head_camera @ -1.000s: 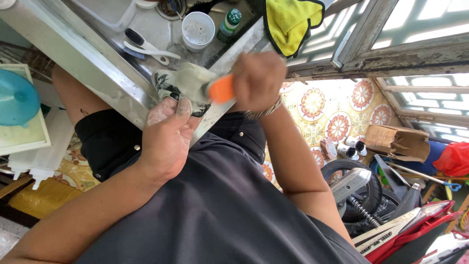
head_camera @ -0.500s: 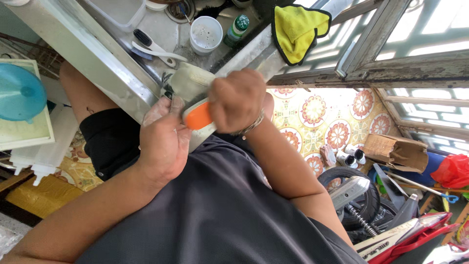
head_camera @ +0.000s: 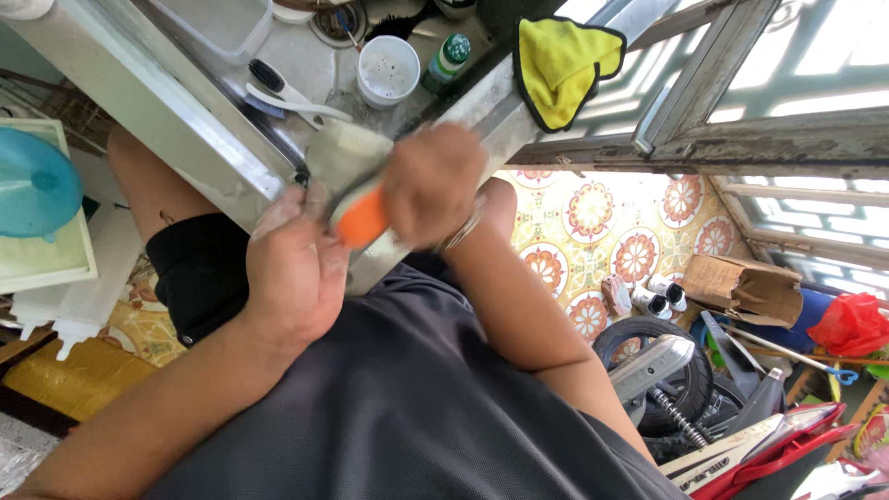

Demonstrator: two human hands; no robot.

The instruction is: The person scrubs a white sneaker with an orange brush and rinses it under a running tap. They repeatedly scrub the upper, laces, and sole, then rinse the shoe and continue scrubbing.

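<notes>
My left hand (head_camera: 296, 268), wet with suds, is shut on the near end of a pale grey item (head_camera: 344, 153) that rests on the metal sink's edge (head_camera: 176, 120). Whether it is a shoe or a cloth is unclear. My right hand (head_camera: 431, 181) is shut on a brush with an orange handle (head_camera: 361, 218) and presses it onto the same item. The two hands are almost touching, and the brush's bristles are hidden under my right hand.
In the sink lie two long brushes (head_camera: 282, 93), a white cup (head_camera: 387, 69), a green-capped bottle (head_camera: 446, 57) and a clear tub (head_camera: 213, 23). A yellow cloth (head_camera: 560, 69) hangs on the ledge. A blue basin (head_camera: 32, 181) sits left; a cardboard box (head_camera: 745, 287) and a motorbike (head_camera: 685, 389) are right.
My right hand has drawn the orange brush along the grey item towards my body, closer to my left hand. My left hand keeps its hold.
</notes>
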